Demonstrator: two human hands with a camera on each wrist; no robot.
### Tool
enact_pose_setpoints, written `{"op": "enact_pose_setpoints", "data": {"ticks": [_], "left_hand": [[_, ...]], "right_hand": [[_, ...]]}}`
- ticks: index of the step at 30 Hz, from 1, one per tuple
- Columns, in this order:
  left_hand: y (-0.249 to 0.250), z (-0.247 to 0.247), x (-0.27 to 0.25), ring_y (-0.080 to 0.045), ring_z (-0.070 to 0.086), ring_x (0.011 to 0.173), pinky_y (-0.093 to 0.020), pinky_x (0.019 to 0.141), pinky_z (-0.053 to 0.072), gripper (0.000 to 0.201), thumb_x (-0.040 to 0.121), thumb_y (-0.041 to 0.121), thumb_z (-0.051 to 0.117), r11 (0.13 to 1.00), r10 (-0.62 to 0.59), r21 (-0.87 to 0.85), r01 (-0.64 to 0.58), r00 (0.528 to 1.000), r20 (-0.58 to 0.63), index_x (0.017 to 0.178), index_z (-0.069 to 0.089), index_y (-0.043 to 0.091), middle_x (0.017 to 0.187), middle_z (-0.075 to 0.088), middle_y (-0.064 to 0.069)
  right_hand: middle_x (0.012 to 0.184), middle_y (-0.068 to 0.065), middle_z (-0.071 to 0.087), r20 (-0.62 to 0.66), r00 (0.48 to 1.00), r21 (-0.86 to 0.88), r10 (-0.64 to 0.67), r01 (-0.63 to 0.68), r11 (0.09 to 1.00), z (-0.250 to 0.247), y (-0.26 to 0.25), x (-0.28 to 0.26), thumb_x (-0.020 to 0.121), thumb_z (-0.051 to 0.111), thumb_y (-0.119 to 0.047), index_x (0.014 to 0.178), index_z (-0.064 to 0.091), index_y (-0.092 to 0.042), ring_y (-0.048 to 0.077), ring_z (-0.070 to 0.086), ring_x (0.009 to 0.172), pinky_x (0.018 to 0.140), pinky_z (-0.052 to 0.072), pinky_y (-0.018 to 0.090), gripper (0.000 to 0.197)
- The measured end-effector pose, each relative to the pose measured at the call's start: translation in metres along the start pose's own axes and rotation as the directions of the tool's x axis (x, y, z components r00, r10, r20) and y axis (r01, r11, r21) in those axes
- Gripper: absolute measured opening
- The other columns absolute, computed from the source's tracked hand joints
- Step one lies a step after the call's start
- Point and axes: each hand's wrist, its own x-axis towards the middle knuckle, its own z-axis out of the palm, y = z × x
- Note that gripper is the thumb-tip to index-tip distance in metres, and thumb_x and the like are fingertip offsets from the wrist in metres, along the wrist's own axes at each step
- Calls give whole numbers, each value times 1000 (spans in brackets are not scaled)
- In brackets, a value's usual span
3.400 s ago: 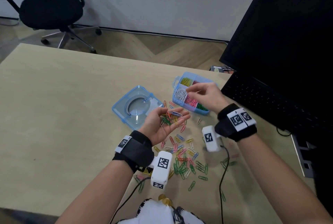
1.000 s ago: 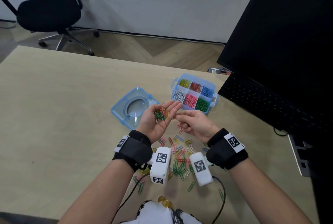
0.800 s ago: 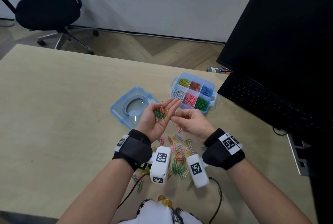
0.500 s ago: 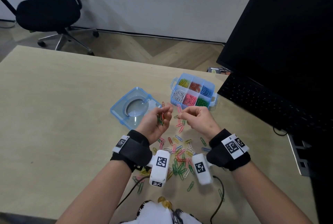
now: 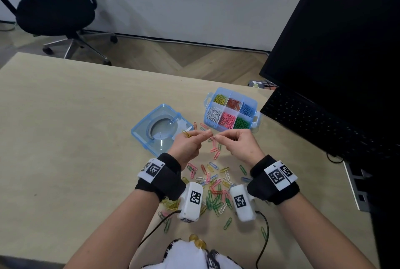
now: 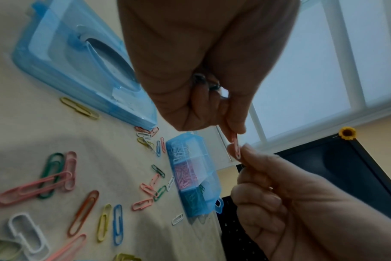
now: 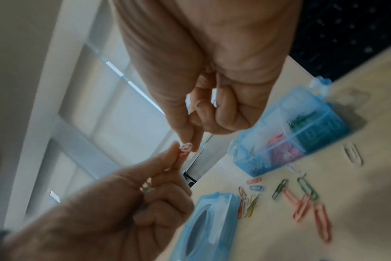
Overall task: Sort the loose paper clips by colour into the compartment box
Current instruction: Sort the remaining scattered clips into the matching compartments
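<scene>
Both hands hover above the desk and pinch one pink paper clip point(image 5: 212, 137) between them. My left hand point(image 5: 206, 134) pinches its left end with thumb and forefinger, and its curled fingers grip a small bunch of clips; a yellow clip point(image 5: 186, 133) pokes out. My right hand point(image 5: 217, 137) pinches the other end. The left wrist view shows the pink clip point(image 6: 236, 148) upright between both pinches. The blue compartment box point(image 5: 255, 117) stands open just beyond the hands, its cells sorted by colour. Loose clips point(image 5: 214, 186) lie scattered under my wrists.
The box's blue lid point(image 5: 160, 130) lies left of the box. A black keyboard point(image 5: 324, 126) and monitor point(image 5: 346, 41) fill the right side. A black office chair point(image 5: 54, 9) stands beyond the desk's far edge. Wrist camera cables trail near the front edge.
My right hand came back from over the box to my left hand. The left palm, open with clips before, has curled round them, and both hands now pinch a pink clip.
</scene>
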Motion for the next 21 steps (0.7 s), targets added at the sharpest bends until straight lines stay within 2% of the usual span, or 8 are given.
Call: {"op": "enact_pose_setpoints", "data": {"ticks": [2,7,9,11,13,16,18,21], "left_hand": [[-2,-2,1,-8,18,45,-17,40,19,31,86,27,69,1000,0,11,0,999,33,104,70,2,48,26,9],[-6,-4,6,-8,16,46,-16,40,17,30,88,26,66,1000,-14,-13,15,998,56,107,69,3,54,22,6],[-6,-8,8,-9,14,48,-17,41,16,23,87,28,68,999,-30,-29,30,1000,9,101,72,10,56,20,5],[-6,-11,11,-9,14,48,-17,41,15,19,87,31,68,996,-54,-67,51,998,-39,94,72,14,55,20,6],[-5,-12,13,-8,15,47,-17,40,15,19,89,32,66,991,-70,-118,62,995,-69,92,70,13,56,21,7],[-3,-14,14,-4,19,44,-13,38,18,18,95,29,58,974,-98,-214,81,993,-71,89,67,14,56,24,8],[-2,-15,14,-4,22,41,-11,36,19,21,98,27,53,956,-126,-272,105,990,-61,87,66,14,54,27,10],[-2,-17,13,-3,22,39,-11,35,18,24,100,26,48,933,-150,-336,127,988,-42,87,64,13,51,27,10]], "right_hand": [[49,-17,59,25,999,53,44,-46,998,0,0,2,84,72,-14,91,73,-4,-8,51,47,50,38,5,13],[66,-7,63,78,991,3,112,-113,994,1,-1,9,82,74,-17,90,72,-4,-9,51,46,49,37,6,15],[71,-5,64,48,991,-43,123,-121,992,1,-4,20,83,72,-16,88,71,-6,-8,55,56,57,42,9,11],[79,-3,65,-11,993,-109,115,-116,987,1,-9,36,84,71,-16,87,71,-9,2,58,73,70,45,18,8],[81,-3,65,-81,991,-123,105,-115,986,1,-13,54,85,70,-17,87,70,-10,8,58,79,77,47,23,7],[80,-4,64,-83,990,-143,117,-128,981,2,-14,78,88,67,-18,86,68,-13,8,58,75,71,46,20,5],[82,3,62,-7,976,58,219,-218,974,0,-13,85,95,56,-19,92,62,-7,11,56,66,59,44,18,13],[100,23,67,223,916,563,334,-401,723,-10,-9,79,103,38,-24,111,51,5,28,68,81,64,55,26,33]]}}
